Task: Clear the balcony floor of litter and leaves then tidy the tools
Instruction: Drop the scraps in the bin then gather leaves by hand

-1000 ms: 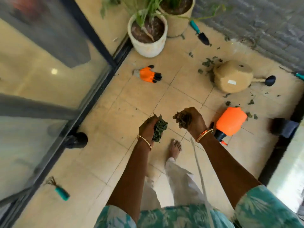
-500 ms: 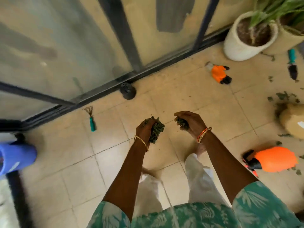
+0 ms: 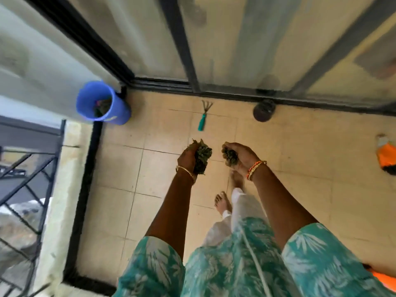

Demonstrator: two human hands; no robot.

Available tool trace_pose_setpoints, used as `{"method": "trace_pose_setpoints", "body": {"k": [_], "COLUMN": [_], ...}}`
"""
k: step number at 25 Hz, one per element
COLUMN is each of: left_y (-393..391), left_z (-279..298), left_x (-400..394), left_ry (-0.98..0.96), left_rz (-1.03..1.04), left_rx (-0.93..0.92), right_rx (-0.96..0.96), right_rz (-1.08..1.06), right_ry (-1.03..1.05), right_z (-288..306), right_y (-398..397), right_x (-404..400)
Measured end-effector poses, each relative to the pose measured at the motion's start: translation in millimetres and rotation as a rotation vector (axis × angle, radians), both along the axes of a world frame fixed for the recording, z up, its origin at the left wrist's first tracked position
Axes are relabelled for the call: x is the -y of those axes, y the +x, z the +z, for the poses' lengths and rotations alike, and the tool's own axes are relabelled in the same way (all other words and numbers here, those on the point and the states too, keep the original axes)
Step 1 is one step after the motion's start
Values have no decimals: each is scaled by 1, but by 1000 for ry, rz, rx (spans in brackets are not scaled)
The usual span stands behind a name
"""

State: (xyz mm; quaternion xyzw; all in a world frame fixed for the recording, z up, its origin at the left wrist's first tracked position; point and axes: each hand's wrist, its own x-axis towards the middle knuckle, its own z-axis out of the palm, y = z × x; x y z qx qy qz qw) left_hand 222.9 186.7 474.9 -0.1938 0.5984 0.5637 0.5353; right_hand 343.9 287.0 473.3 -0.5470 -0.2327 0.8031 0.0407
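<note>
My left hand (image 3: pixel 188 157) grips a clump of dry green leaves (image 3: pixel 202 156) above the beige tiled floor (image 3: pixel 300 168). My right hand (image 3: pixel 242 156) holds a smaller clump of leaves (image 3: pixel 230 156) in its curled fingers. A blue bucket (image 3: pixel 120 108) with some leaf litter inside stands in the far left corner, well ahead and left of both hands. A small hand rake with a teal handle (image 3: pixel 202 121) lies on the tiles just beyond my hands.
Glass sliding doors on a dark track (image 3: pixel 214 94) run along the far side. A black round object (image 3: pixel 264 109) sits by the track. An orange and black glove (image 3: pixel 386 155) lies at the right edge. A metal railing (image 3: pixel 25 168) and low ledge border the left.
The view has swung left: the pots, watering can and orange sprayer have left the frame, and the blue bucket now shows in the corner. Both hands still hold their leaves.
</note>
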Motion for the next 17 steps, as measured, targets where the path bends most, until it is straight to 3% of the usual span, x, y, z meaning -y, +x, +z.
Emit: {"method": "trace_pose_setpoints", "body": {"k": [9,13,17], "left_y": [-191,-285,-378], "left_z": [-27,-41,-60], "left_x": [38,42,53], "left_ry": [29,69,84], "left_rz": [359,455,544], "left_rx": [97,86,21], "right_rx": [28,57,12], "right_rz": [243,508,577], "right_ry": [18,136,125], "right_z": [-20,-32,-44], "right_y": [-230,-345,-447], "right_x": [4,10,21]}}
